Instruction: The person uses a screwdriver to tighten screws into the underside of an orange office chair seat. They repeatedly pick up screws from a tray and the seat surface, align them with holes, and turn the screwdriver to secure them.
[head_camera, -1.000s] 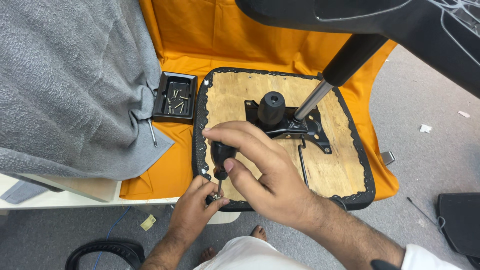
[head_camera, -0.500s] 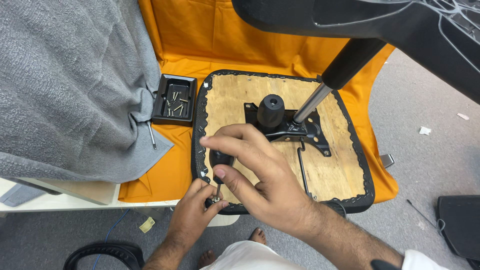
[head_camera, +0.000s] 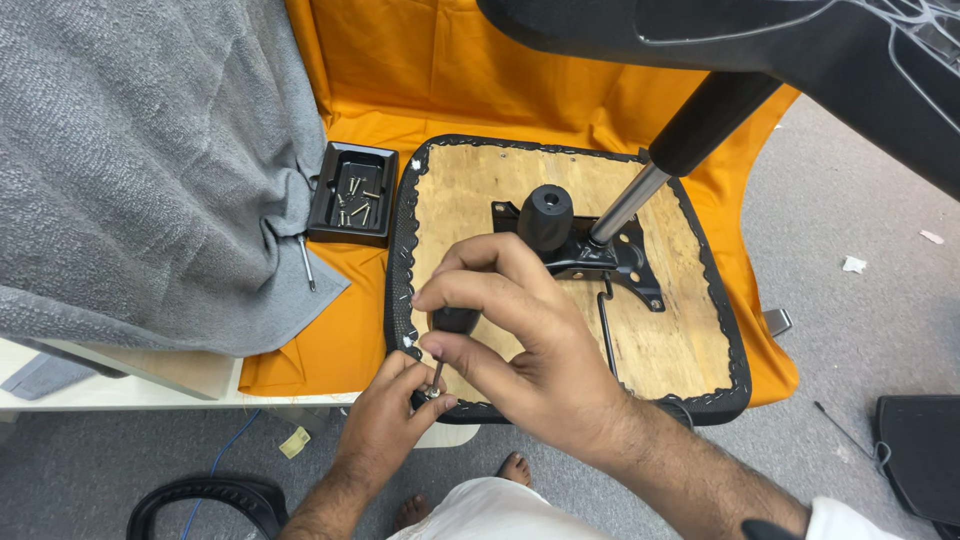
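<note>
Screwdriver, a stubby one with a black handle, stands near the front left corner of the upturned seat base, and the right hand is curled around that handle with thumb and fingers pressed closed on it, so most of the handle is covered. Only a short length of its metal shaft shows below the palm, and the tip is lost among the fingers of the left hand. That left hand pinches something small and shiny at the seat's edge, just under the shaft; it is too small and too covered to tell what it is. The seat base is bare plywood rimmed with stapled black fabric, and its near edge is partly masked by both hands and the right forearm. On the wood sits a black metal mechanism plate with a round knob, from which a gas cylinder rises until it runs behind a dark chair part cut off at the top. Left of the seat lies a black tray of screws on orange cloth, beside a grey blanket.
</note>
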